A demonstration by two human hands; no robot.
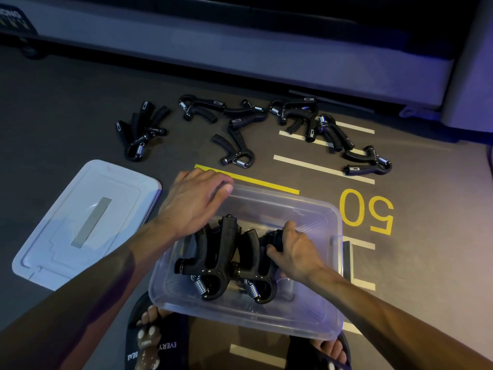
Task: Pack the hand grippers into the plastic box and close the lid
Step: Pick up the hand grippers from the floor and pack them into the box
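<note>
Left hand [196,201] held the plastic box [293,199] rim, right hand [296,252] gripped a hand gripper [274,239]; untidy stacking could foul the lid [85,222] at frame left

We read a yellow painted number [366,210] "50" on the grey floor [66,102], and "EVERY" and perhaps "BEAR" on a black slide sandal [170,340].

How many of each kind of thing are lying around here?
Plastic box: 1
Lid: 1
Hand grippers inside the box: 2
Hand grippers on the floor: about 9, some overlap
Total: about 13
</note>
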